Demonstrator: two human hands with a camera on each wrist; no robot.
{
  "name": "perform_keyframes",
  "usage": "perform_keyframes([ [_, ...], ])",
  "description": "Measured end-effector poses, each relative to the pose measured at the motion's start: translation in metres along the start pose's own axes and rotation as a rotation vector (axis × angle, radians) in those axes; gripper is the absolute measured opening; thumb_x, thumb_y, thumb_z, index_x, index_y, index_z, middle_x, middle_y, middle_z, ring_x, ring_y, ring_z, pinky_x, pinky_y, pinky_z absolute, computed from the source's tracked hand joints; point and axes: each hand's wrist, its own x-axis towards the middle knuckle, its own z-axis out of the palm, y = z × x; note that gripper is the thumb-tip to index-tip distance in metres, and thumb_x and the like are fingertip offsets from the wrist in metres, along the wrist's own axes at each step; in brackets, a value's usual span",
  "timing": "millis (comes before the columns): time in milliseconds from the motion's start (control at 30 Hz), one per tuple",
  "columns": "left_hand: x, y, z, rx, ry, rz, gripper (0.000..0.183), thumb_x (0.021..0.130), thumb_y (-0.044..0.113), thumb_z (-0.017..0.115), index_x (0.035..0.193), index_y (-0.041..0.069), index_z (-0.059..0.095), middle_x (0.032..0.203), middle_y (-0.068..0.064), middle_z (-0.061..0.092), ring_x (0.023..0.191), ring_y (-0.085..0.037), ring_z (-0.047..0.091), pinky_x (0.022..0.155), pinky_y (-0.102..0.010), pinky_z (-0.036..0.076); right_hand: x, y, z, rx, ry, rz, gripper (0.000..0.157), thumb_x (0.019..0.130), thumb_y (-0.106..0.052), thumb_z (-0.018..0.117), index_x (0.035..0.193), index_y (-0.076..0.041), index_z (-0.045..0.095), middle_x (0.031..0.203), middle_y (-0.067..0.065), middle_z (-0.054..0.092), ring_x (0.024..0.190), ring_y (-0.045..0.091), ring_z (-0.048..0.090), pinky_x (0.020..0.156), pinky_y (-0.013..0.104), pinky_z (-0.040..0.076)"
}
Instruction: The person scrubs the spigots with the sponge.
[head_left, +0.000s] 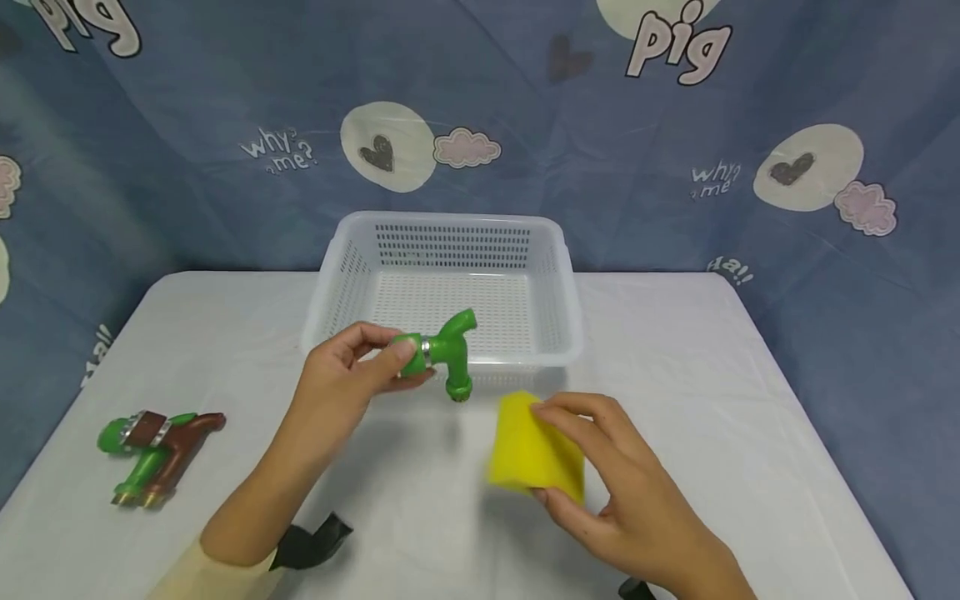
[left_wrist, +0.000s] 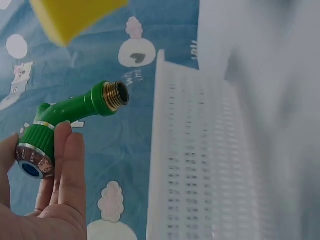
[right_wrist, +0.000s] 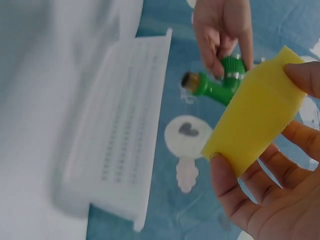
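In the head view my left hand (head_left: 337, 375) pinches a green faucet (head_left: 453, 354) by its round knob end, held up in front of the basket. Its brass threaded outlet (left_wrist: 116, 96) faces away from the palm in the left wrist view. To the right, my right hand (head_left: 626, 492) holds a yellow sponge cloth (head_left: 531, 450) between thumb and fingers, bent into a curve. The cloth and the faucet are apart. In the right wrist view the cloth (right_wrist: 255, 112) covers part of the faucet behind it.
A white perforated plastic basket (head_left: 566, 325) stands at the back middle of the white-covered table (head_left: 675, 333). Two more faucets, one brown (head_left: 187, 450) and one green (head_left: 138, 479), lie together at the left. A patterned blue curtain (head_left: 525, 200) hangs behind.
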Motion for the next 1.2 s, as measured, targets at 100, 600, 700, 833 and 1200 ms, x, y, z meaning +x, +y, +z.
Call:
perform_keyframes([
  [100,0.036,0.006,0.010,-0.020,-0.001,-0.005,0.042,0.102,0.032,0.072,0.121,-0.003,0.062,0.114,-0.018,0.063,0.095,-0.027,0.078,0.091,-0.038,0.060,-0.006,0.002,-0.007,-0.019,0.021,0.035,0.056,0.102,-0.039,0.067,0.149,-0.010,0.055,0.142,0.007,0.053,0.125,0.023,0.055,0.108,0.019,0.043],
  [600,0.154,-0.030,0.078,0.513,-0.151,-0.300,0.050,0.105,0.048,0.062,0.094,0.001,0.071,0.082,-0.011,0.076,0.086,-0.031,0.077,0.080,-0.041,0.064,-0.025,0.022,-0.028,-0.065,0.112,0.141,0.064,0.088,-0.016,0.079,0.147,-0.008,0.057,0.141,0.010,0.054,0.123,0.022,0.055,0.106,0.017,0.044],
  [700,0.163,-0.035,0.084,0.611,-0.212,-0.359,0.052,0.107,0.049,0.058,0.093,0.001,0.072,0.078,-0.010,0.076,0.079,-0.026,0.077,0.076,-0.037,0.063,-0.026,0.026,-0.028,-0.071,0.124,0.143,0.058,0.096,-0.030,0.075,0.146,-0.007,0.057,0.140,0.010,0.055,0.123,0.022,0.055,0.106,0.016,0.043],
  [833,0.170,-0.033,0.088,0.718,-0.277,-0.402,0.052,0.108,0.048,0.055,0.100,-0.001,0.070,0.076,-0.011,0.075,0.071,-0.022,0.076,0.084,-0.037,0.061,-0.025,0.027,-0.032,-0.105,0.153,0.122,0.059,0.103,-0.047,0.063,0.144,-0.005,0.058,0.138,0.012,0.056,0.122,0.022,0.056,0.105,0.016,0.043],
  [1200,0.176,-0.044,0.075,0.991,-0.494,-0.321,0.046,0.106,0.045,0.061,0.106,-0.001,0.070,0.080,-0.010,0.072,0.071,-0.019,0.069,0.075,-0.035,0.060,-0.023,0.025,-0.032,-0.148,0.202,0.102,0.062,0.105,-0.049,0.060,0.143,0.001,0.058,0.141,0.014,0.060,0.125,0.021,0.054,0.106,0.015,0.042],
])
